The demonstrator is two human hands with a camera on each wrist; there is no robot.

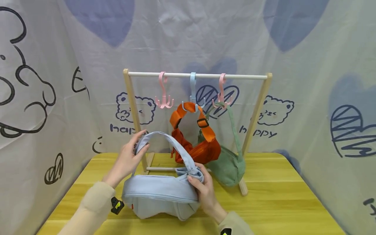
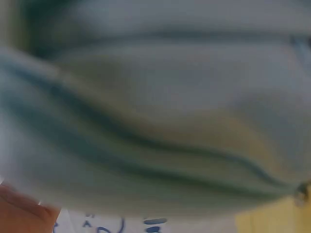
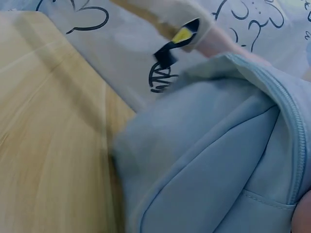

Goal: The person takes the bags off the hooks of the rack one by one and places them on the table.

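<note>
A light blue shoulder bag [image 1: 160, 187] with a zip along its top is held up over the front of the table. My left hand [image 1: 127, 160] holds the left side of its strap [image 1: 173, 140], thumb and fingers on either side, so the strap arches up. At the strap's knotted right end, my right hand [image 1: 205, 191] grips the fabric beside the bag's corner. The bag's pale body [image 2: 160, 82] fills most of the left wrist view, blurred. In the right wrist view the zip [image 3: 296, 141] curves along the bag's edge.
Behind the bag stands a wooden rack with a white rail [image 1: 246, 77]. Two pink hooks [image 1: 163, 94] and a blue hook [image 1: 193, 85] hang from it. An orange-red bag [image 1: 205, 151] hangs on the blue hook, a green bag [image 1: 227, 166] on the right pink one.
</note>
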